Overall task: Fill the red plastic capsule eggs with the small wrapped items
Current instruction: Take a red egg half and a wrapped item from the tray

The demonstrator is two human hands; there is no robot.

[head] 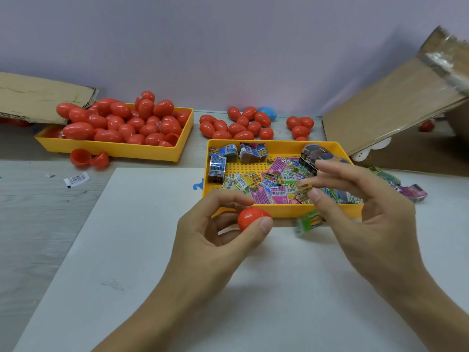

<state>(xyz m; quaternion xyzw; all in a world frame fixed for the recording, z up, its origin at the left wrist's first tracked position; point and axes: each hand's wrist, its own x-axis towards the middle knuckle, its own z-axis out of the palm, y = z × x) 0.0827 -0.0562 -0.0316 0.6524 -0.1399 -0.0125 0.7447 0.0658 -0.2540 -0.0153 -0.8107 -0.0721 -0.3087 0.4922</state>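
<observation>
My left hand (218,232) pinches a red capsule egg piece (251,217) between thumb and fingers, just in front of the near yellow tray (284,210). My right hand (360,199) pinches a small tan wrapped item (303,191) at its fingertips, over the tray's front right part. That tray holds several colourful wrapped packets (269,179). A green packet (308,222) lies on the white sheet under my right hand. A second yellow tray (114,148) at the back left is heaped with red eggs (121,120).
Loose red eggs (238,125) and one blue egg (267,113) lie behind the near tray. An opened red egg (88,158) sits before the back tray. Cardboard flaps (396,100) rise at right, another cardboard piece (38,97) at left. More packets (411,191) lie right of the tray.
</observation>
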